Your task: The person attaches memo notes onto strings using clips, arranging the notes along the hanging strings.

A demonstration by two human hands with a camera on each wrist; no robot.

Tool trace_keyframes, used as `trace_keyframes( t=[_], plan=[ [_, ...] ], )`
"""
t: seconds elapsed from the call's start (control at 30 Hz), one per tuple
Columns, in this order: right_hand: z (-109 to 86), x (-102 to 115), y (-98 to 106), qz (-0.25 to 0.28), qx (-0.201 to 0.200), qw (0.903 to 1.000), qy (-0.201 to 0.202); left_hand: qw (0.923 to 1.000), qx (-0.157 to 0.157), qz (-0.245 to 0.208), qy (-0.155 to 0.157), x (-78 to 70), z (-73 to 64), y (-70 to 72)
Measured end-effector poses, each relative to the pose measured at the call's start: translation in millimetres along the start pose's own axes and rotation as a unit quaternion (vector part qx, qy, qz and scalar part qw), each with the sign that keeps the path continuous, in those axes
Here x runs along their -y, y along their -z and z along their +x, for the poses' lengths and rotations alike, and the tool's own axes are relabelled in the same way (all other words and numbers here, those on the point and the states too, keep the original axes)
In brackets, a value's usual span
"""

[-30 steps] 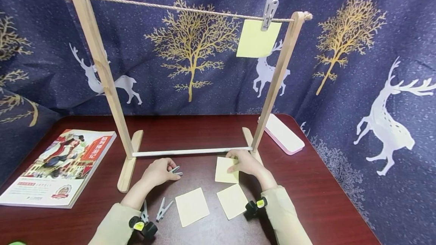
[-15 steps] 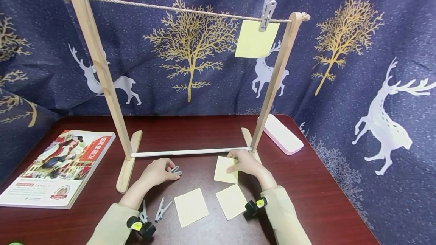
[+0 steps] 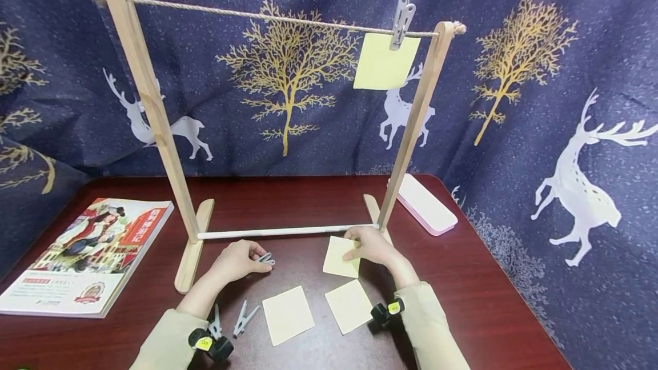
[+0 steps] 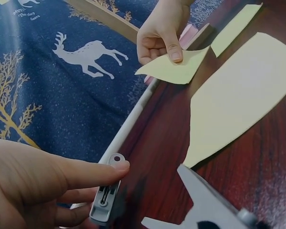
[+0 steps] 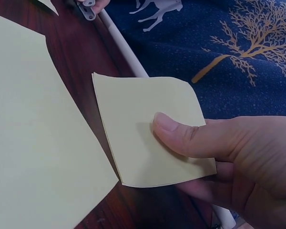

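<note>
Between thumb and fingers my left hand (image 3: 240, 260) pinches a grey clothespin (image 4: 105, 200), held just in front of the rack's lower white bar. My right hand (image 3: 374, 246) pinches a yellow sticky note (image 5: 148, 129), thumb on its face and fingers behind. Two more yellow notes lie on the table: one left of centre (image 3: 288, 315) and one on the right (image 3: 349, 306). Another clothespin (image 3: 244, 320) lies beside the left note, and a further clothespin (image 3: 215, 323) is partly hidden by the left wrist. Overhead, a clothespin (image 3: 402, 23) clips a yellow note (image 3: 385, 63) to the rope.
A wooden rack (image 3: 154, 107) spans the table, with a rope (image 3: 257, 15) strung between its posts and a white bar (image 3: 288, 232) low down. A magazine (image 3: 87, 256) lies at the left. The white and pink case (image 3: 426, 204) sits behind the right post.
The clothespin in my left hand has turned slightly, its legs now looking closer together. My right hand stays in place with its note. The head view has shifted a little.
</note>
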State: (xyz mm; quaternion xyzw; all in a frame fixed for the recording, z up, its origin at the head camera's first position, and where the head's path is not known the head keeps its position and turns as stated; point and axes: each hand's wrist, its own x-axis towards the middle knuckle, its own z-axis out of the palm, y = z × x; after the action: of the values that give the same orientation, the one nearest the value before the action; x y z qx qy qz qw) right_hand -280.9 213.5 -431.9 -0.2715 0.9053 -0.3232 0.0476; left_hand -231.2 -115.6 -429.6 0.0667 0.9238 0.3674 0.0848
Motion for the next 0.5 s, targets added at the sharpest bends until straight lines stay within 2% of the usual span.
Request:
trace_keyframes(
  t=[0.27,0.5],
  plan=[
    [-0.9,0.4,2.6,0.028,-0.001,0.9994,0.022,0.9996,0.005,-0.026,-0.005,-4.5,-2.8,-0.6],
    [-1.9,4.7,7.2,0.030,-0.005,0.9991,0.030,0.9994,-0.007,-0.016,-0.030,-8.6,-4.0,1.8]
  ],
)
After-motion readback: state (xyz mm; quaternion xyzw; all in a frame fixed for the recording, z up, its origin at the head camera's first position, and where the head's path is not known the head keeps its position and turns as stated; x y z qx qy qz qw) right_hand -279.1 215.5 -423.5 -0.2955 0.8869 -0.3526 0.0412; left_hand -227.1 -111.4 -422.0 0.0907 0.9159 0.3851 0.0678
